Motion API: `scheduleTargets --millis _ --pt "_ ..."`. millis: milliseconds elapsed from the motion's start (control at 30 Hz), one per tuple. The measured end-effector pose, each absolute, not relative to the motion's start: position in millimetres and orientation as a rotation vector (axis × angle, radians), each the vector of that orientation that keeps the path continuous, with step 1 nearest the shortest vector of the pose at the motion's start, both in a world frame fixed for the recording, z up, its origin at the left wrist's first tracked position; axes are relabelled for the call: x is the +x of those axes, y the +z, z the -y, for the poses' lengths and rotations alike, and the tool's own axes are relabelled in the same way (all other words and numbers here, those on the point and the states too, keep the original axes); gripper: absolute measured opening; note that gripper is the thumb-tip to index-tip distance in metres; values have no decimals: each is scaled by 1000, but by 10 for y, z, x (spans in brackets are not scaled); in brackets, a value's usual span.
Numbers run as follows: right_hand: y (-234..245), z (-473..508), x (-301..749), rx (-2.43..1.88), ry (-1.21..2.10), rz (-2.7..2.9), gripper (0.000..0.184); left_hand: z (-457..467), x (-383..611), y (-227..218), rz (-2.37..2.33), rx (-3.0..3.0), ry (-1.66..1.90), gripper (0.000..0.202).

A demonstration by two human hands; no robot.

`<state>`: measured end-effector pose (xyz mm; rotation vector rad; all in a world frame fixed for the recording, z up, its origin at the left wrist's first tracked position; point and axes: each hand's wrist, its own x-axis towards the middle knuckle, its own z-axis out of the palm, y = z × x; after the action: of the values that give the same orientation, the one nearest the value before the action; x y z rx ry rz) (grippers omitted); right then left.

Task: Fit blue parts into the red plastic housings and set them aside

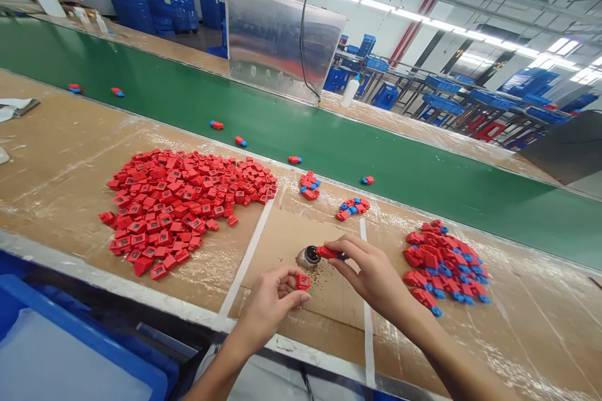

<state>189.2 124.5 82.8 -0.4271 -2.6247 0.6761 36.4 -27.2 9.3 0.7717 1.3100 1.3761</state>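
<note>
My left hand (273, 304) pinches a small red plastic part (303, 281) between thumb and fingers, just above the cardboard-covered bench. My right hand (371, 272) grips a red part with a blue end (328, 254), its tip touching a small round metal dish (308, 257) on the bench. A large heap of red parts (179, 207) lies to the left. A heap of red parts with blue ends (442, 269) lies to the right of my right hand.
A green conveyor belt (423, 169) runs behind the bench, carrying single red-and-blue parts (216, 124). Two small clusters (352, 207) sit near its edge. A blue bin (70, 351) stands below the bench front. A metal panel (277, 37) and blue crates stand beyond.
</note>
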Motion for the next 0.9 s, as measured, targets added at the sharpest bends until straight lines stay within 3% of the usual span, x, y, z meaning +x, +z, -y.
scheduleTargets --millis 333,900 --pt "721 -881 1998 -418 1007 2520 21 291 302 144 -1198 814 1289 19" --pt "549 -739 1991 -476 1065 2569 16 342 273 128 -1210 905 1215 18"
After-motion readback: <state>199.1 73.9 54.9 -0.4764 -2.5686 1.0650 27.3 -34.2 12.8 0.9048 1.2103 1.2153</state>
